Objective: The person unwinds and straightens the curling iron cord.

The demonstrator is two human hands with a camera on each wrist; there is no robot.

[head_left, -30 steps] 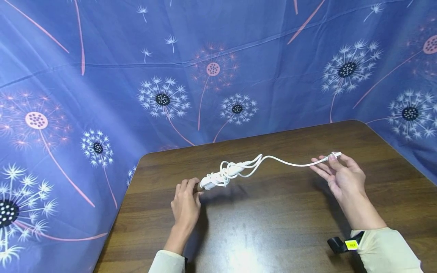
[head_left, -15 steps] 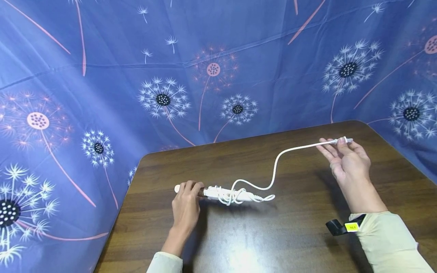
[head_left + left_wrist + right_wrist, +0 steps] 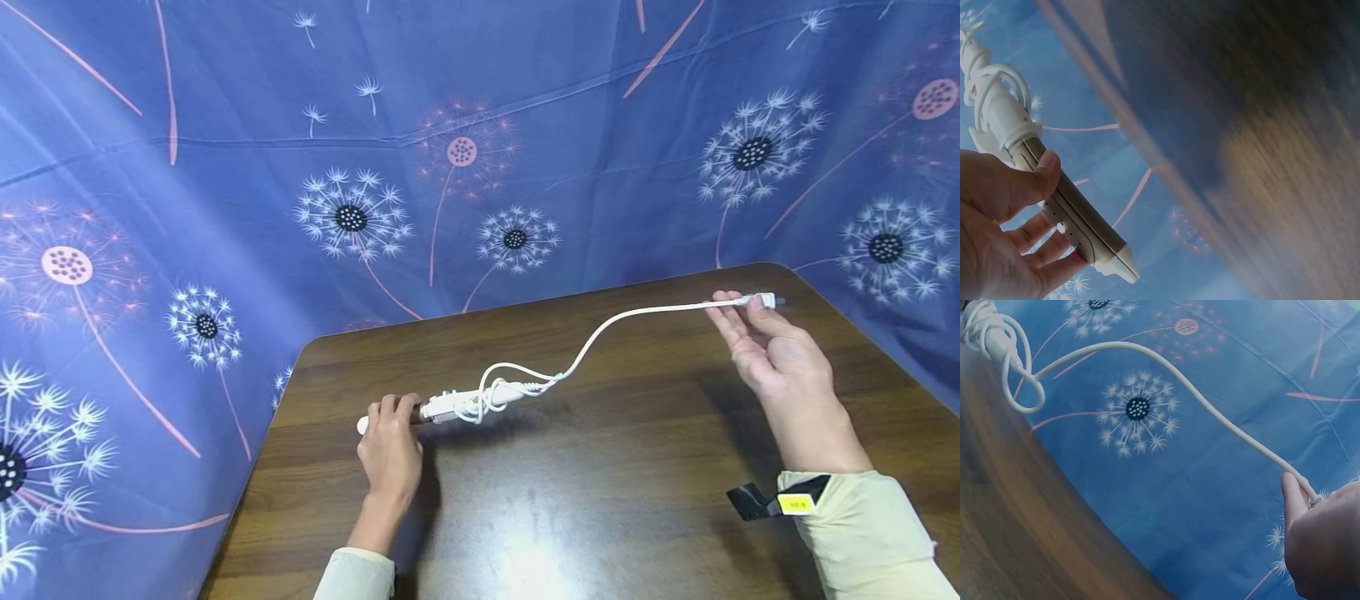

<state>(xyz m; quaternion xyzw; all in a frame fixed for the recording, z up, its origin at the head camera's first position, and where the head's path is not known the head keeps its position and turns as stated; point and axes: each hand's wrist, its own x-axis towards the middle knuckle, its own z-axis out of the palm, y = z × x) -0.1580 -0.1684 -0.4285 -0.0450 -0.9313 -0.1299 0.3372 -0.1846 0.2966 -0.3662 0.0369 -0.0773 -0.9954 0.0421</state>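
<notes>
My left hand grips the brown barrel of a curling iron, holding it roughly level over the table. In the left wrist view, thumb and fingers wrap the brown barrel, and its white tip sticks out past them. Loops of white power cord are wound round the white handle. On the right, my right hand pinches the plug between thumb and fingers. A freed length of cord curves between the hands; the right wrist view shows this cord hanging in an arc.
Below both hands lies a brown wooden table with a bright glare patch near its front. A blue dandelion-print cloth hangs behind and to the sides. A black strap with a yellow label sits on the right sleeve.
The right hand has carried the plug up and right, away from the iron. More cord has come off the handle. The left hand has shifted slightly left, and the iron's white tip now shows.
</notes>
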